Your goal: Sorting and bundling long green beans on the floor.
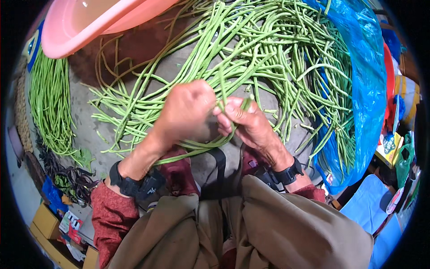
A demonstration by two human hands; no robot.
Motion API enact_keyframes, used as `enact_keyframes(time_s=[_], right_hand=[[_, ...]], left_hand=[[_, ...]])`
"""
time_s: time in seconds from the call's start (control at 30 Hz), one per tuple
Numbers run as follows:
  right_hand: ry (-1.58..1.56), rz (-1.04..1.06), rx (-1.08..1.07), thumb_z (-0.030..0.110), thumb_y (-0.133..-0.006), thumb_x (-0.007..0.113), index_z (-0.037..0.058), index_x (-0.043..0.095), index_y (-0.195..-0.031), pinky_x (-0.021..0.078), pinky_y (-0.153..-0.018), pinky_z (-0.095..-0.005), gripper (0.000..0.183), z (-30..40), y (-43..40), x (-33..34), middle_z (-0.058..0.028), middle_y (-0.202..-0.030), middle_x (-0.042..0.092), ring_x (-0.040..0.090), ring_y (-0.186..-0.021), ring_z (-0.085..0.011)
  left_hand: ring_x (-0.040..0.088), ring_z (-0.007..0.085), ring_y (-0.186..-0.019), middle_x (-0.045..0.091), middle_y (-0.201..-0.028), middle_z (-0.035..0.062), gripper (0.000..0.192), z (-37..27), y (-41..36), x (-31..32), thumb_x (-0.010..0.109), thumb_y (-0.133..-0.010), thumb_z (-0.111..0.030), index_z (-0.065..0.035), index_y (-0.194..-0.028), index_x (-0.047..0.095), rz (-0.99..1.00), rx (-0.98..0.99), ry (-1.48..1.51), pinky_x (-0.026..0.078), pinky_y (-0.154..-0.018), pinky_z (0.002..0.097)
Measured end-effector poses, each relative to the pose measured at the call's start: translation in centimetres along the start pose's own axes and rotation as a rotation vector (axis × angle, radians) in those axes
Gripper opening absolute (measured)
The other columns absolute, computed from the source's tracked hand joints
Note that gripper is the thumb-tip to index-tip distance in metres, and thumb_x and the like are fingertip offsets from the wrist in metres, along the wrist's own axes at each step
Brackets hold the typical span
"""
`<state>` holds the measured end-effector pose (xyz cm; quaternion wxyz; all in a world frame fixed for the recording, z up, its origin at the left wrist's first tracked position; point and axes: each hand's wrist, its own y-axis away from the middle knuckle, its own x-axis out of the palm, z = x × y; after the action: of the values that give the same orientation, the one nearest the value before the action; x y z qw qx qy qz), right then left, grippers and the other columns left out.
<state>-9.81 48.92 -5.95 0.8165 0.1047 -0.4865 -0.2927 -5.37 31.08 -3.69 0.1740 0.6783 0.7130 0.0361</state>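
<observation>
My right hand (247, 119) pinches several green yardlong beans (218, 144), which curve down and left beneath my left wrist. One bean (222, 82) rises from between the fingertips, and a cut end pokes out by the index finger. Close beside it, my left hand (188, 107) is curled and motion-blurred, its fingertips near the right hand's; whether a bean is inside it is hidden. Beyond both hands, a large heap of loose yardlong beans (265, 64) spreads over the grey floor (221, 47).
A pink plastic basin (72, 37) stands at upper left, above a neat bundle of beans (50, 104). Dark purple pods (79, 183) lie lower left. On the right, a blue plastic bag (366, 84) holds more beans. My shoes (178, 175) are just below my hands.
</observation>
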Motion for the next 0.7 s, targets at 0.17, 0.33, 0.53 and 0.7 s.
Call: enact_keyframes(time_s=[0.17, 0.33, 0.53, 0.7], right_hand=[[-0.08, -0.055, 0.0, 0.021, -0.09, 0.051, -0.0039, 0.055, -0.103, 0.0457, -0.063, -0.0249, 0.028, -1.1, 0.6, -1.2, -0.0049, -0.074, 0.055, 0.053, -0.066, -0.0125], [-0.085, -0.052, -0.011, 0.019, -0.092, 0.049, -0.0046, 0.054, -0.102, 0.048, -0.07, -0.0269, 0.027, -1.2, -0.1, -1.0, -0.0082, -0.081, 0.059, 0.057, -0.072, -0.0153], [-0.013, -0.066, 0.035, 0.022, -0.092, 0.048, -0.0056, 0.053, -0.106, 0.0485, -0.074, -0.0273, 0.031, -1.0, 0.5, -0.9, -0.011, -0.088, 0.061, 0.059, -0.079, -0.0168], [0.095, -0.048, 0.114, 0.023, -0.092, 0.049, -0.006, 0.053, -0.111, 0.0469, -0.079, -0.0285, 0.035, -0.9, 0.8, -0.9, -0.012, -0.093, 0.062, 0.059, -0.085, -0.0175]], left_hand=[[0.055, 0.0176, -0.097, 0.058, -0.101, 0.0094, 0.051, -2.7, -3.6, -2.9, 0.06, -0.086, -0.031, 0.0044, -0.12, 0.048, -0.215, -0.127, 0.734, 0.044, -0.085, 0.0304], [0.059, 0.0152, -0.074, 0.061, -0.081, 0.0096, 0.03, -0.8, 0.0, -0.2, 0.063, -0.083, -0.019, 0.007, -0.097, 0.058, 0.016, -0.09, 0.117, 0.048, -0.069, 0.0264], [0.054, 0.0086, -0.056, 0.06, -0.069, 0.0042, 0.008, -0.1, 0.0, 1.0, 0.059, -0.082, -0.005, 0.0028, -0.085, 0.059, -0.123, -0.213, 0.3, 0.046, -0.054, 0.0231], [0.053, 0.0054, -0.059, 0.058, -0.069, 0.0014, 0.01, -0.3, -1.4, 0.9, 0.061, -0.081, -0.007, 0.0002, -0.087, 0.058, -0.048, -0.274, 0.458, 0.044, -0.05, 0.0208]])
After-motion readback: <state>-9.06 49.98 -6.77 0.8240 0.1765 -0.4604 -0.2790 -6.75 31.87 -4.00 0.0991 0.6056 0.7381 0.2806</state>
